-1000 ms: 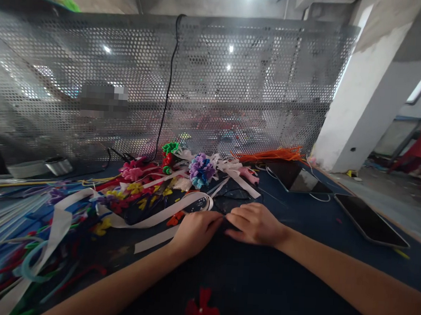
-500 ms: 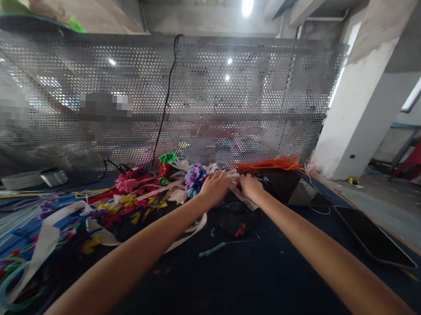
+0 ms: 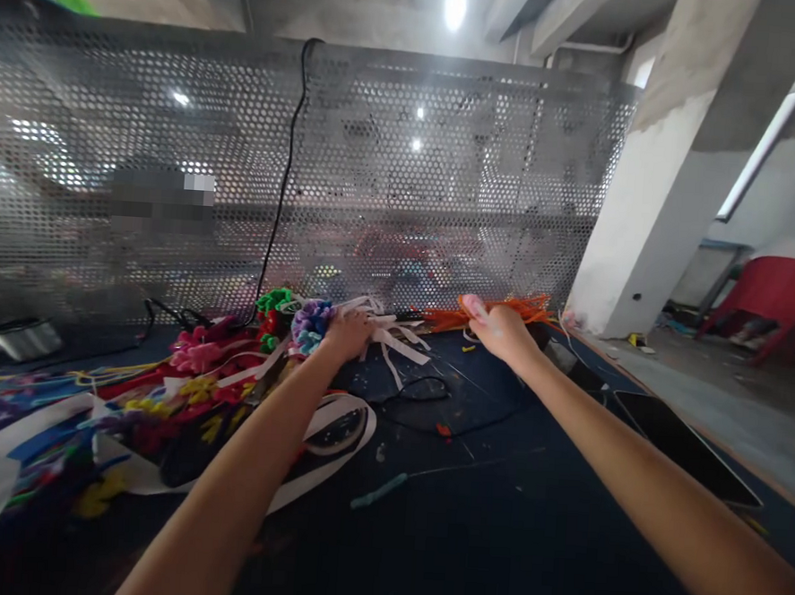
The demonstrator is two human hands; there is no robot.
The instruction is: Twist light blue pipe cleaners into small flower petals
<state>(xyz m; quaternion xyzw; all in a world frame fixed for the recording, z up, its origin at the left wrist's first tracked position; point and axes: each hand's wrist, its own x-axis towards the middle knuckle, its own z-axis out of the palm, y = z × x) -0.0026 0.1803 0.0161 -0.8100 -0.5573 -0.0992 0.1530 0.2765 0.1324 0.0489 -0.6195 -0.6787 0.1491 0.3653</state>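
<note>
My left hand (image 3: 349, 332) is curled over a bunch of white ribbon strips (image 3: 401, 344), whose ends fan out to its right. Fuzzy purple and blue flowers (image 3: 312, 319) lie right beside its fingers on the left. My right hand (image 3: 511, 336) is raised over the back of the table, fingers closed around a small pink and whitish thing (image 3: 474, 308). What that thing is I cannot make out. Orange fuzzy stems (image 3: 440, 319) lie at the back behind this hand.
Pink flowers (image 3: 198, 350), yellow pieces and loose ribbon cover the left side. A ribbon loop (image 3: 364, 430), a black cable (image 3: 425, 398) and a light-blue handled tool (image 3: 378, 492) lie midway. A dark tablet (image 3: 688, 448) is at right. A perforated metal screen (image 3: 405, 181) stands behind.
My hands have moved apart: the left went left with the white strips, the right went right and up to the pink thing. The view has turned slightly right.
</note>
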